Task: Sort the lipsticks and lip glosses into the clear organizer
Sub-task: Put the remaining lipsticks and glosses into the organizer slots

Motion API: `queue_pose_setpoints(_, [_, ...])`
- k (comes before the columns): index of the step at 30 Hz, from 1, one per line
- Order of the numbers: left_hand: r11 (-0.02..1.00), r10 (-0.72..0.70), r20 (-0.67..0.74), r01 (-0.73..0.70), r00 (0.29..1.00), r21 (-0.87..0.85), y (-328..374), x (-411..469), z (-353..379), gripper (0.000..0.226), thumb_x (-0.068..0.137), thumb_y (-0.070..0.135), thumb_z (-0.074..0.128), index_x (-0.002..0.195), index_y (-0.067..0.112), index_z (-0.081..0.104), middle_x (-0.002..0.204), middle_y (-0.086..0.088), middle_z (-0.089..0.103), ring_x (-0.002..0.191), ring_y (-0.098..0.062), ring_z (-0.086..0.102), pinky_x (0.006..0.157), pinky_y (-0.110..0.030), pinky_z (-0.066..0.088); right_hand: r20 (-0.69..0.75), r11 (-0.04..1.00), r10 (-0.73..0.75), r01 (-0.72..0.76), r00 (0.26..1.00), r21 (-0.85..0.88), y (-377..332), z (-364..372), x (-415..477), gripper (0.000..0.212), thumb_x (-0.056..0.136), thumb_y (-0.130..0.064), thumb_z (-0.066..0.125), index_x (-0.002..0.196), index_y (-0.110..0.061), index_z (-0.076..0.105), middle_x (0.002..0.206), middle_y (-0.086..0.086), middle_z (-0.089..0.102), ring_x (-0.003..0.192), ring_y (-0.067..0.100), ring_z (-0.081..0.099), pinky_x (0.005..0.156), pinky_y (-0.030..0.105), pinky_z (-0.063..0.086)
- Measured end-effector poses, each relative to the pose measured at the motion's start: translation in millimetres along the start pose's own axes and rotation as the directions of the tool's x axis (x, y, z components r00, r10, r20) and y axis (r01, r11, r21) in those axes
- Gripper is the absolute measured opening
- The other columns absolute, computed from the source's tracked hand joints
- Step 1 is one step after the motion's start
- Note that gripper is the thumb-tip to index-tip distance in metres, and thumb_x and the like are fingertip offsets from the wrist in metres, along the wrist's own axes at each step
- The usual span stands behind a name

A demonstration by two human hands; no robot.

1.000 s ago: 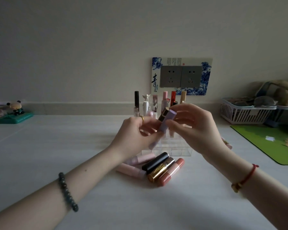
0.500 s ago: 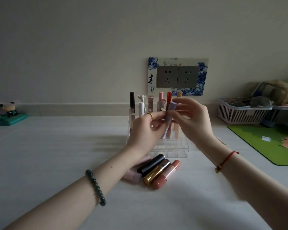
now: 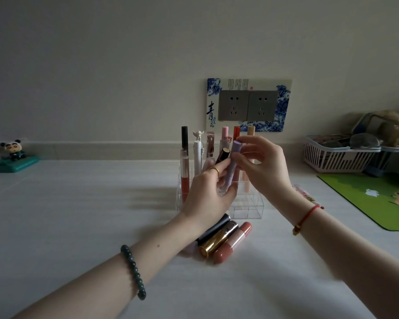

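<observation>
Setting: pale tabletop [image 3: 78, 226] against a plain wall, twin sockets [image 3: 248, 104] behind, white basket [image 3: 327, 157] and green mat [image 3: 378, 199] off to the right
Step in hand: looks like mid-sort, lilac tube [image 3: 232, 166] raised upright over the clear organizer [image 3: 247, 208], about to go in
Right hand [image 3: 265, 166]: fingertips pinched on the lilac tube's upper half
Left hand [image 3: 207, 196]: curled around the tube's lower end, also gripping a dark gold-tipped lipstick [image 3: 221, 155] between the fingers
Organizer contents: back row standing upright, black-capped gloss [image 3: 184, 164], white winged tube [image 3: 197, 155], a clear one, a pink one, a red one, tan-capped stick [image 3: 251, 131]; front compartments look empty, though the hands hide part of the middle
Still loose on the table: black lipstick [image 3: 214, 230], gold one [image 3: 219, 239], coral one [image 3: 233, 242] lying side by side just in front of the organizer, a pale pink one mostly under the left wrist
Next move: probably line the tube's base over a free slot and lower it straight, careful not to knock the tall neighbours
Progress: roughly half done, at a guess
</observation>
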State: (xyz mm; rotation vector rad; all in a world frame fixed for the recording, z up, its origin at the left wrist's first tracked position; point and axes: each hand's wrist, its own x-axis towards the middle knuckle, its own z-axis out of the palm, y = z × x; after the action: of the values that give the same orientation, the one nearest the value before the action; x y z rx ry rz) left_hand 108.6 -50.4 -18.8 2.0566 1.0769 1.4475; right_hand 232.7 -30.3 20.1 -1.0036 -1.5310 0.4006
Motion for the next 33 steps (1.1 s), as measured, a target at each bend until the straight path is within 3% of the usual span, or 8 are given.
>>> queue_pose_setpoints(4, [1.0,-0.011,0.006,0.011,1.0,0.03,-3,0,2,0.054,0.084,0.01,0.061,0.134,0.015,0.041,0.124,-0.004,0.053,0.095,0.007,0.052,0.083,0.001,0.037,0.017,0.999,0.017,-0.017,1.0,-0.029,6,3,-1,0.029,0.073,-0.004,0.068,0.101,-0.013,0.063,0.084,0.002,0.066,0.079,0.015,0.065,0.075,0.039,0.056])
queue_pose_setpoints(8, [0.996,-0.055,0.034,0.052,0.998,0.07,-8,-5,5,0.058,0.083,0.011,0.062,0.136,0.017,0.038,0.126,0.001,0.056,0.113,-0.009,0.054,0.092,-0.011,0.04,0.046,0.998,0.038,-0.035,0.998,-0.054,13,5,-6,0.029,0.073,-0.003,0.067,0.101,-0.011,0.062,0.085,0.002,0.066,0.08,0.015,0.064,0.076,0.038,0.056])
queue_pose_setpoints(13, [0.995,-0.065,0.046,0.062,0.997,0.074,-8,-7,4,0.056,0.083,0.01,0.061,0.135,0.015,0.041,0.123,0.0,0.06,0.114,-0.01,0.056,0.097,-0.019,0.043,0.052,0.997,0.042,-0.038,0.998,-0.072,18,8,-9,0.032,0.072,-0.004,0.069,0.101,-0.012,0.062,0.083,0.0,0.065,0.079,0.013,0.064,0.077,0.031,0.055])
queue_pose_setpoints(18, [0.995,-0.069,0.049,0.065,0.996,0.082,-8,-9,2,0.054,0.083,0.01,0.062,0.132,0.016,0.043,0.119,0.001,0.061,0.114,-0.011,0.055,0.096,-0.018,0.042,0.074,0.996,0.05,-0.044,0.996,-0.071,18,8,-10,0.034,0.071,-0.003,0.07,0.103,-0.01,0.06,0.083,0.002,0.067,0.079,0.013,0.065,0.078,0.029,0.054])
queue_pose_setpoints(24, [0.994,-0.101,0.066,0.097,0.993,0.058,-6,-11,-2,0.057,0.084,0.013,0.061,0.136,0.019,0.038,0.131,0.004,0.052,0.118,-0.011,0.052,0.102,-0.028,0.042,0.1,0.995,0.067,-0.059,0.993,-0.085,18,5,-10,0.038,0.069,-0.001,0.071,0.105,-0.011,0.06,0.084,0.002,0.068,0.079,0.012,0.066,0.078,0.029,0.054])
queue_pose_setpoints(30, [0.997,-0.067,0.078,0.07,0.995,-0.043,0,-22,-19,0.057,0.082,0.011,0.064,0.134,0.016,0.04,0.125,0.013,0.047,0.11,0.005,0.051,0.087,-0.003,0.04,0.081,0.995,0.051,-0.044,0.995,-0.09,11,-6,-11,0.034,0.071,-0.006,0.071,0.102,-0.012,0.059,0.082,0.0,0.067,0.077,0.011,0.065,0.075,0.027,0.054])
queue_pose_setpoints(33, [0.996,-0.044,0.069,0.049,0.997,-0.073,2,-24,-39,0.05,0.082,0.007,0.062,0.128,0.016,0.046,0.116,0.016,0.055,0.103,0.01,0.056,0.083,-0.005,0.043,0.04,0.997,0.017,-0.014,0.999,-0.075,1,-12,-13,0.033,0.071,-0.006,0.07,0.099,-0.017,0.057,0.08,-0.002,0.065,0.075,0.011,0.065,0.07,0.021,0.054])
